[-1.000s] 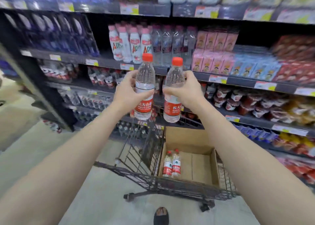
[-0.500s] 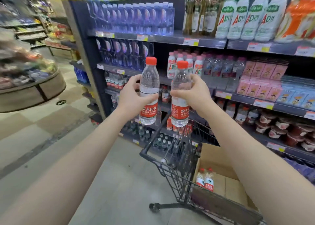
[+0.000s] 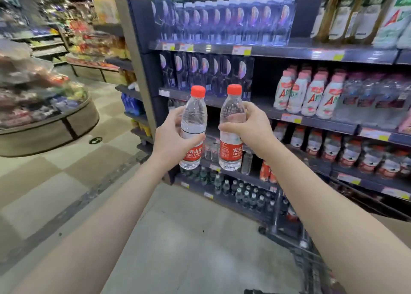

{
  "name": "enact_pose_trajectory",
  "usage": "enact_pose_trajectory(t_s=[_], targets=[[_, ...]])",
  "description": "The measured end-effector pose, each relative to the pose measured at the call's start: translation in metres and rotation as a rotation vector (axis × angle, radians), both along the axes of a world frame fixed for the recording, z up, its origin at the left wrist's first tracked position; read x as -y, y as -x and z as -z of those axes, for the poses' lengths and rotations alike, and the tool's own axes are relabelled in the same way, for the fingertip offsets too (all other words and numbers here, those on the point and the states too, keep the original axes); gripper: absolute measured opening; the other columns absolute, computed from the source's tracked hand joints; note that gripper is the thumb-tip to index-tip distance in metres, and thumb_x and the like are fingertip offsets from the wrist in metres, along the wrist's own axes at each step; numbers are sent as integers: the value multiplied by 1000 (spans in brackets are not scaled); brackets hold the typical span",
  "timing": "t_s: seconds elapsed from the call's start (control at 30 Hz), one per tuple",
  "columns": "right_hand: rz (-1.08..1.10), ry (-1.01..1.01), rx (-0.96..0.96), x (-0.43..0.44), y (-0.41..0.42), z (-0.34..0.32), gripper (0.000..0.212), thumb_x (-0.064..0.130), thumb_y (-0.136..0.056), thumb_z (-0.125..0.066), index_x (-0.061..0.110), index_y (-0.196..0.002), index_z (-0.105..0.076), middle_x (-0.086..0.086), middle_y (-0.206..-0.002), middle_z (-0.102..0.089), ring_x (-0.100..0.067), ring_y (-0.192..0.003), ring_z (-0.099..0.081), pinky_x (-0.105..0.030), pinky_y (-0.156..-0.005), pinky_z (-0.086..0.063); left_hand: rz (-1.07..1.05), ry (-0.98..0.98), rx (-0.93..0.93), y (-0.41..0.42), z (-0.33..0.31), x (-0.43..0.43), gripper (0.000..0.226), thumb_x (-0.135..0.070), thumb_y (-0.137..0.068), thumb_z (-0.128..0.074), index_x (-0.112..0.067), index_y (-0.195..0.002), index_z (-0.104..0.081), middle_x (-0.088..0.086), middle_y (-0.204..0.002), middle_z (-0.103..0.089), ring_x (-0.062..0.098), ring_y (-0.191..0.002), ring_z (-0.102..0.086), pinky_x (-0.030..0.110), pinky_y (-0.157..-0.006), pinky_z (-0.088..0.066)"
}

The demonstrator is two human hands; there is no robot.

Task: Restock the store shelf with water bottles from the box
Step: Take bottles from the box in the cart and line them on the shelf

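My left hand grips a clear water bottle with a red cap and red label, held upright. Beside it, my right hand holds a second, matching water bottle, also upright. Both bottles hang in the air in front of the dark store shelf, level with its middle rows. More red-label water bottles stand on a lower shelf to the right. The box is out of sight.
The black wire cart shows at the lower right, partly behind my right arm. Purple-labelled bottles fill the top shelves, white drink bottles the middle right. A round display stand sits left across the tiled aisle floor.
My view has swung left and upward along the shelf. The cart and its cardboard box have slid to the lower right, and the box has left the frame. Both hands keep their bottles.
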State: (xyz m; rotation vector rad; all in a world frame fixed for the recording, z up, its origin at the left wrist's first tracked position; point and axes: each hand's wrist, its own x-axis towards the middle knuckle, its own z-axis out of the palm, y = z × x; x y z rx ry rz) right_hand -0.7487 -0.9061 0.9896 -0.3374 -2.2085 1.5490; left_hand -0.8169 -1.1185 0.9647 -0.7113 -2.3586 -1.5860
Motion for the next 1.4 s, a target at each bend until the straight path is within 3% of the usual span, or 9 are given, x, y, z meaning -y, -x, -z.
enact_pose_trajectory(t_s=[0.17,0.33,0.53,0.63,0.8,0.97,1.2,1.27,1.4], targets=[[13,-35,40,45,78,2,66,35,-67,-92,34,-126,-61,7,-112,-71,-13,-97,-70,-41,-83,-60,71,34,37,84,6,36,76,-37,-73,-94,-46,-136,-53,-23,-116,-69,1,-106,-70,37,-95,-60],[31,-93,49,63,152,15,60,32,-71,-92,32,-123,-60,17,-103,-71,1,-91,-67,-25,-73,-53,91,10,73,167,26,46,72,-40,-71,-92,-60,-126,-50,-25,-116,-69,5,-109,-70,42,-97,-59],[86,-129,39,51,254,50,66,42,-67,-91,38,-126,-62,13,-108,-72,-8,-101,-67,-41,-86,-58,108,6,106,272,60,35,69,-38,-72,-93,-70,-114,-47,-25,-113,-70,2,-104,-71,42,-93,-61],[131,-94,48,41,304,65,65,44,-65,-91,40,-124,-62,14,-108,-72,-8,-103,-68,-46,-91,-58,146,18,128,321,71,27,71,-37,-72,-93,-62,-123,-50,-24,-115,-70,5,-107,-71,43,-95,-60],[162,-51,95,35,364,82,65,35,-67,-92,38,-124,-61,12,-111,-72,-9,-105,-67,-44,-94,-57,195,52,171,387,85,18,70,-38,-72,-93,-61,-123,-50,-29,-116,-68,5,-110,-70,44,-97,-59],[203,-41,111,32,413,93,68,35,-66,-92,37,-126,-60,9,-112,-71,-13,-106,-67,-46,-95,-56,250,80,206,448,98,6,83,-40,-69,-94,-37,-139,-50,-14,-130,-66,5,-115,-68,44,-98,-58],[299,-61,147,37,462,116,70,30,-69,-90,33,-132,-59,14,-111,-71,-5,-102,-67,-36,-91,-57,395,39,287,520,125,-9,78,-18,-75,-94,-27,-139,-52,-13,-128,-68,0,-110,-70,31,-97,-59],[323,-68,155,35,474,127,68,27,-71,-90,32,-131,-59,16,-110,-71,-1,-99,-66,-31,-88,-56,437,38,291,540,137,-14,77,-17,-74,-95,-27,-138,-52,-14,-125,-68,-2,-108,-70,30,-95,-60],[381,-91,162,31,502,158,70,32,-69,-90,33,-132,-59,16,-113,-71,-5,-105,-67,-37,-95,-56,491,58,305,574,164,-23,77,-19,-73,-95,-32,-136,-52,-15,-122,-70,0,-106,-71,33,-96,-59]])
